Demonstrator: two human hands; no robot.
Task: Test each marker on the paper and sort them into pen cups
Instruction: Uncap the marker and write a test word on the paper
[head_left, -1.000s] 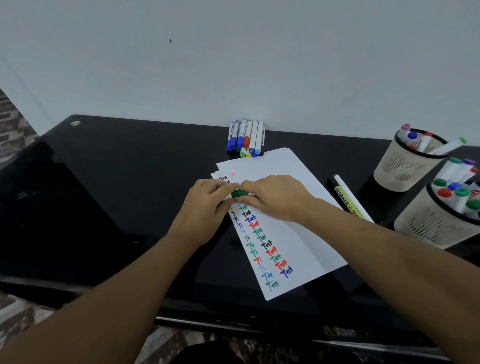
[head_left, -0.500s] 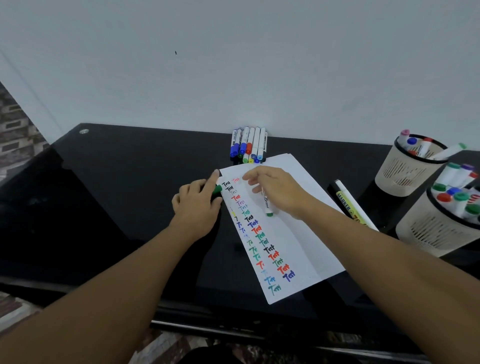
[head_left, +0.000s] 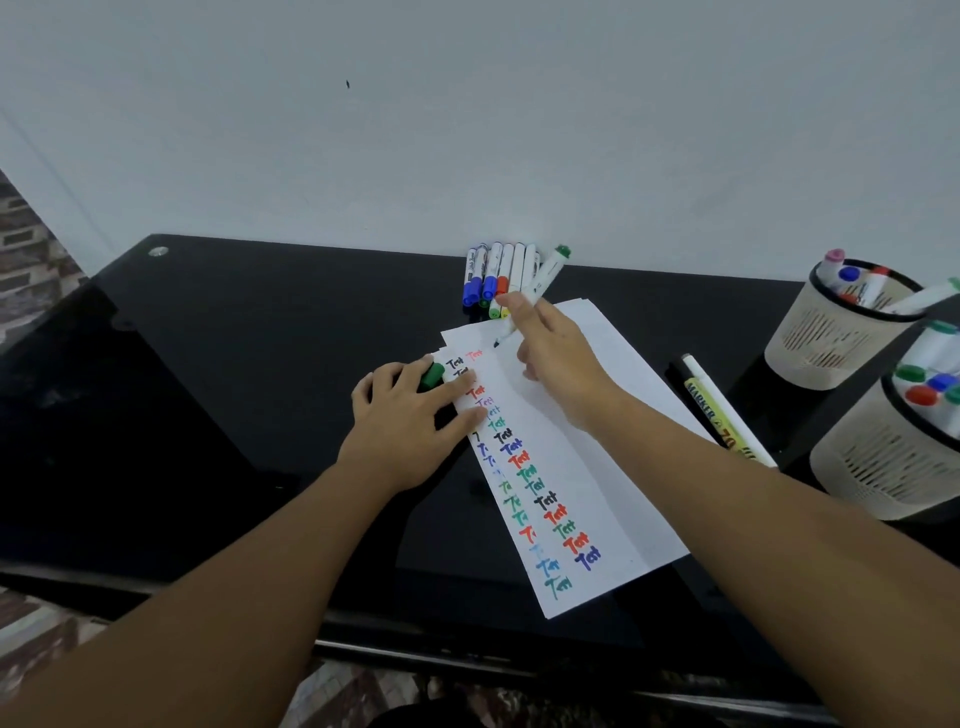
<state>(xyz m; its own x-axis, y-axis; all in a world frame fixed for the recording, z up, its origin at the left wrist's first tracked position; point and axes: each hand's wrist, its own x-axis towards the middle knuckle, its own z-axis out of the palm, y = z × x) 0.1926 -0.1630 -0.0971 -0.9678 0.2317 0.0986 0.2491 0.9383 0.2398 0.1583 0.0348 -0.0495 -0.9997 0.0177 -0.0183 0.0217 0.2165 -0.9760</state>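
My right hand (head_left: 558, 364) grips a white marker with a green end (head_left: 543, 278), held upright with its tip near the top of the white paper (head_left: 618, 415). The paper carries two columns of coloured "Test" marks. My left hand (head_left: 410, 415) presses the paper's left edge and holds the green cap (head_left: 432, 375) between its fingers. A row of several capped markers (head_left: 493, 275) lies against the wall behind the paper. Two beige pen cups (head_left: 826, 332) (head_left: 883, 467) with markers in them stand at the right.
The black glass table (head_left: 234, 364) runs to a front edge near me. A yellow-labelled marker and a thin white pen (head_left: 719, 410) lie between the paper and the cups. The white wall rises right behind the table.
The marker came uncapped: my left hand drew away with the green cap and settled on the paper's edge. My right hand turned the marker tip-down and moved it to the paper's top.
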